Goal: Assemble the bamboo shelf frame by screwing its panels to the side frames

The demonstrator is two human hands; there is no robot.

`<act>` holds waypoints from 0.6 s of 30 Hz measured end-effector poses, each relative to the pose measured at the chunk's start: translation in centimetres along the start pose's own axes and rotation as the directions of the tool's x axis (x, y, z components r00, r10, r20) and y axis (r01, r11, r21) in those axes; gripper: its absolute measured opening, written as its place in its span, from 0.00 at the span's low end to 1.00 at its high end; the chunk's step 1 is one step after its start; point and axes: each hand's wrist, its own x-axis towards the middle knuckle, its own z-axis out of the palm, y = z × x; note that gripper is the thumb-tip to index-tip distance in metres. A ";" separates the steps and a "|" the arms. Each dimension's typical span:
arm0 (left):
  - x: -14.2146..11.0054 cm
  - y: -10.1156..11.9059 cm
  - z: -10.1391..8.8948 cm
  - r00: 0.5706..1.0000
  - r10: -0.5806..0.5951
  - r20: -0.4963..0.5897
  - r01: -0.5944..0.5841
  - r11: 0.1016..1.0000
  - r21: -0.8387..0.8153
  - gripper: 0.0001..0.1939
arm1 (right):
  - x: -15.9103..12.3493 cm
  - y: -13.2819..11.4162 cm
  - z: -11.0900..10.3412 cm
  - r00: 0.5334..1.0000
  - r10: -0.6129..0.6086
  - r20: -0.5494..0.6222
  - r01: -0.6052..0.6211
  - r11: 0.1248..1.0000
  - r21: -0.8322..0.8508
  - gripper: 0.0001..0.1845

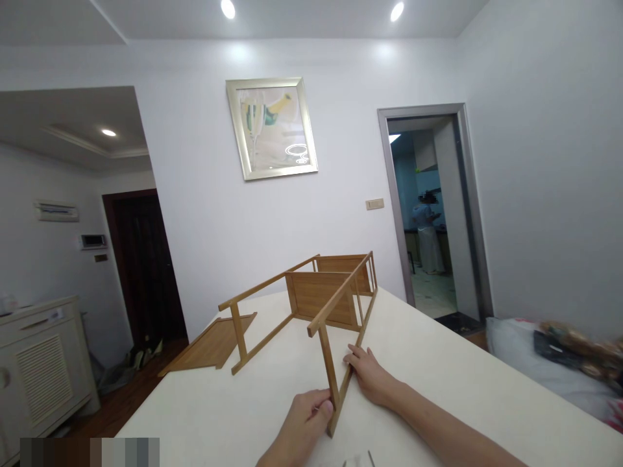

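Note:
A wooden shelf frame lies on its side across the white table, its open end towards me. Two shelf panels are fitted between its rails farther back. My left hand is closed, thumb and fingers pinched at the lower end of the near crossbar; whatever is between the fingertips is too small to make out. Resting on the table, my right hand has its fingers curled over the lower right rail. A loose wooden panel lies flat left of the frame.
Thin metal pieces show at the bottom edge, partly cut off. Bags and bundled items are heaped right of the table. A white cabinet stands at the left. Through the doorway a person stands in another room.

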 end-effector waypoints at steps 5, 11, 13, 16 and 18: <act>0.4 0.0 1.5 0.987 0.050 0.149 -0.007 0.961 -0.276 0.35 | 0.5 1.0 0.3 0.992 0.077 -0.104 -0.073 0.997 0.037 0.30; 1.3 -4.5 -3.4 0.940 -0.123 -0.318 0.135 0.991 0.014 0.27 | -0.1 0.1 -1.3 0.982 0.039 -0.183 -0.026 0.997 0.077 0.19; 0.9 -6.2 -7.1 0.807 -0.090 -0.584 0.235 0.956 0.177 0.24 | -0.7 -0.9 -2.1 0.978 -0.007 -0.208 0.034 0.991 0.129 0.22; -0.6 -8.6 -12.4 0.606 -0.124 -0.786 0.419 0.890 0.183 0.25 | -1.5 -2.5 -3.1 0.968 -0.081 -0.238 0.131 0.970 0.204 0.25; -1.6 -10.0 -14.6 0.541 -0.158 -0.826 0.479 0.865 0.148 0.29 | -1.9 -3.2 -3.5 0.966 -0.107 -0.236 0.159 0.964 0.214 0.26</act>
